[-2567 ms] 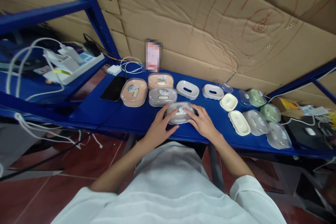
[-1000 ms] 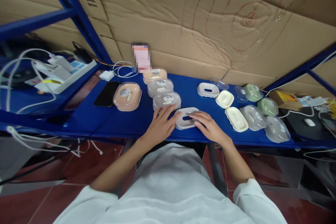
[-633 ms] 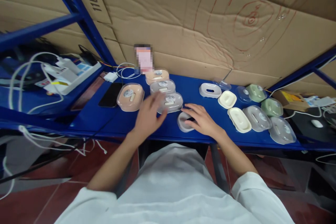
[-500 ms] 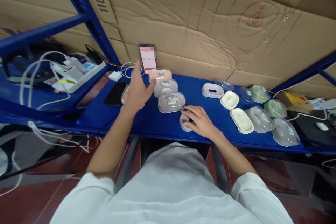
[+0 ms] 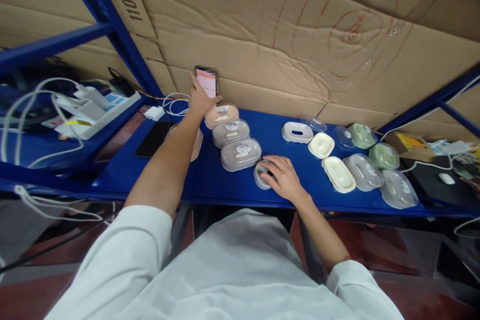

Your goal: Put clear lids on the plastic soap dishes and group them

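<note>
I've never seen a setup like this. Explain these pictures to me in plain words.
There is no machine here: these are a person's two bare hands. One camera, worn on the head, takes every picture, looking forward and down.

On the blue tabletop lie grey lidded boxes, peach lidded boxes, green lidded boxes and cream dishes. Behind stands a cardboard panel.

The left hand is at a phone, covering its lower left part. The right hand rests over a pale slotted tray; whether either hand grips firmly, I can't tell.
</note>
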### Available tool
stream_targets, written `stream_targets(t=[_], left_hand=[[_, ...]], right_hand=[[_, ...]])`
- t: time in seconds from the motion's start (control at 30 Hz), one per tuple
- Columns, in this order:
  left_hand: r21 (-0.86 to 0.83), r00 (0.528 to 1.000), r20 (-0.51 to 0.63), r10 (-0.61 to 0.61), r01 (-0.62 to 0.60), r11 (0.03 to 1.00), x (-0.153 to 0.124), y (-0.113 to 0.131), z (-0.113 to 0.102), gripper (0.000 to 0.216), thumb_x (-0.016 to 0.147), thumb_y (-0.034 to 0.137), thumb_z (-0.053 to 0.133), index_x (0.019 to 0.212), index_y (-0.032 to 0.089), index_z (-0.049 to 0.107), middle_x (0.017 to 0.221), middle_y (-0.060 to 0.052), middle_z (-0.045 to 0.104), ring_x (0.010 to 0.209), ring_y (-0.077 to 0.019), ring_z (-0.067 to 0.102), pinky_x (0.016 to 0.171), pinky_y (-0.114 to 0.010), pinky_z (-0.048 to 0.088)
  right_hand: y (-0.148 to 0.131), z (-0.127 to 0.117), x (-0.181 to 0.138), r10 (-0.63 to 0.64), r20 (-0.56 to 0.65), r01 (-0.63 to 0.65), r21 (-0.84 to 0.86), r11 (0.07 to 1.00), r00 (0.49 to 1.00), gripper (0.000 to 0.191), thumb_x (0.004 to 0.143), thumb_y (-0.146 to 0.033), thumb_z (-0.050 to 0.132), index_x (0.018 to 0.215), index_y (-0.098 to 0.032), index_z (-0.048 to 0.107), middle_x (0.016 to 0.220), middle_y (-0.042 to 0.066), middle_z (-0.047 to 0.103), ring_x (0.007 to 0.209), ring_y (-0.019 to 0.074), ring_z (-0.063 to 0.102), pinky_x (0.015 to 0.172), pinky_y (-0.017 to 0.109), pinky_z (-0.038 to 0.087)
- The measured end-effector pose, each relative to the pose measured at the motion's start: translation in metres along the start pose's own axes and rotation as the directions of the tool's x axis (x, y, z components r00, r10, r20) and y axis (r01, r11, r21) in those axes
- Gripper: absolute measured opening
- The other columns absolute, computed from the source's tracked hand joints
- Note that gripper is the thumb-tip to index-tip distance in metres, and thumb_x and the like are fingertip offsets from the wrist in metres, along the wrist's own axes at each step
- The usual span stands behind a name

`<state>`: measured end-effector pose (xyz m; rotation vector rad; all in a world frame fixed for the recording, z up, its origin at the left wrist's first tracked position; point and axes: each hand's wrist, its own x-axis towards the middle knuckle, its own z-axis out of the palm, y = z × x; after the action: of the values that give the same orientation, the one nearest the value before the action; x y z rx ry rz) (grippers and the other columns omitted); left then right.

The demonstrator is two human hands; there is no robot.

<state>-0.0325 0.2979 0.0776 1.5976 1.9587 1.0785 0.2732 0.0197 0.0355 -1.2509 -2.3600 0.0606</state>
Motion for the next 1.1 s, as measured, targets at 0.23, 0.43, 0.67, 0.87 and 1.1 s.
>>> stream_targets(t=[0.23,0.43,0.67,0.87,1.1], left_hand=[[0.042,0.996,0.025,0.086,-0.087,0.995,-0.033,-0.005,-0.021,0.099,0.086,0.042,0.085,0.163,0.009,0.033,0.162,-0.027,0.045,0.158,-0.0457,0.038,0.131,-0.061,0.030],[0.160,0.925,0.217,0.312,-0.349,0.923,-0.128,-0.008,-0.019,0.066,0.104,0.050,0.064,0.157,0.013,0.049,0.159,-0.023,0.053,0.151,-0.0419,0.047,0.127,-0.062,0.037],[0.198,0.926,0.228,0.302,-0.348,0.917,-0.161,-0.002,0.023,0.080,0.097,0.058,0.070,0.158,0.012,0.049,0.173,-0.032,0.026,0.163,-0.0570,0.019,0.122,-0.076,0.033],[0.230,0.903,0.245,0.354,-0.408,0.884,-0.157,0.013,0.045,0.071,0.098,0.048,0.070,0.158,0.013,0.051,0.172,-0.025,0.032,0.163,-0.0479,0.027,0.128,-0.064,0.035],[0.221,0.913,0.237,0.331,-0.383,0.897,-0.146,0.044,0.063,0.063,0.106,0.045,0.059,0.159,0.013,0.052,0.169,-0.025,0.039,0.161,-0.0449,0.031,0.130,-0.065,0.029]], right_hand=[[0.001,-0.002,-0.001,0.029,-0.098,-0.033,-0.037,0.999,0.995,0.036,0.114,-0.044,0.050,0.129,-0.025,0.076,0.134,0.009,0.078,0.128,0.0266,0.069,0.112,0.046,0.045],[-0.005,-0.004,-0.028,0.020,-0.146,-0.028,-0.056,0.998,0.989,0.036,0.112,-0.047,0.057,0.135,-0.024,0.071,0.134,0.009,0.079,0.129,0.0271,0.070,0.119,0.049,0.038],[-0.010,-0.004,-0.060,0.094,-0.107,-0.105,-0.104,0.989,0.990,0.045,0.110,-0.048,0.059,0.148,-0.026,0.062,0.147,0.012,0.071,0.139,0.0298,0.064,0.125,0.055,0.034],[-0.008,0.000,-0.058,0.111,-0.056,-0.117,-0.117,0.986,0.992,0.047,0.109,-0.052,0.061,0.146,-0.023,0.064,0.146,0.014,0.070,0.140,0.0316,0.063,0.126,0.058,0.032],[-0.019,0.001,-0.056,0.042,-0.012,-0.043,-0.066,0.997,0.999,0.039,0.111,-0.039,0.059,0.146,-0.024,0.067,0.145,0.011,0.072,0.137,0.0286,0.065,0.117,0.051,0.045]])
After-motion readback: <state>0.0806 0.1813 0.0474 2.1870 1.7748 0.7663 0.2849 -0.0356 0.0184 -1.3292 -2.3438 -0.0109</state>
